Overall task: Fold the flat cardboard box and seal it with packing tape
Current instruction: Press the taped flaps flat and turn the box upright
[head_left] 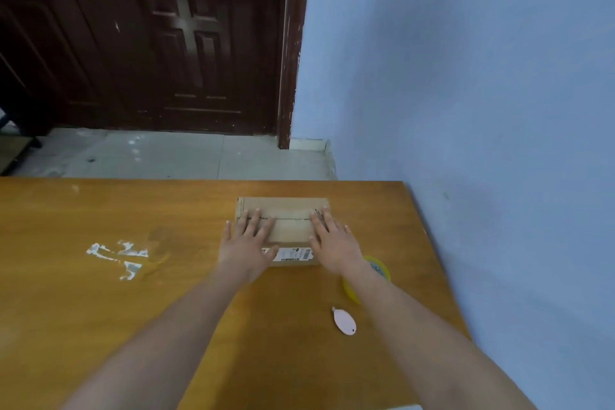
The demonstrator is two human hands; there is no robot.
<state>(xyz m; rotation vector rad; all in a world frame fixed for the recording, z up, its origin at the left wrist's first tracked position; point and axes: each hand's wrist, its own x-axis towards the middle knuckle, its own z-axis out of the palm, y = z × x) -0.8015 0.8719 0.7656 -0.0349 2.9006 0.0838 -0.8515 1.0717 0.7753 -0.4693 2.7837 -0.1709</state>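
A small brown cardboard box (289, 225) stands on the wooden table (100, 309), its top flaps closed with a seam across the middle and a white barcode label on its near side. My left hand (248, 240) lies flat on the left part of the top, fingers spread. My right hand (332, 240) presses flat on the right part. A yellow roll of packing tape (352, 289) lies on the table just near-right of the box, partly hidden under my right forearm.
A small pink cutter (344, 321) lies on the table near the tape roll. White tape residue (116, 258) marks the table at the left. The blue wall (482, 110) borders the table's right edge. A dark wooden door (149, 36) stands beyond.
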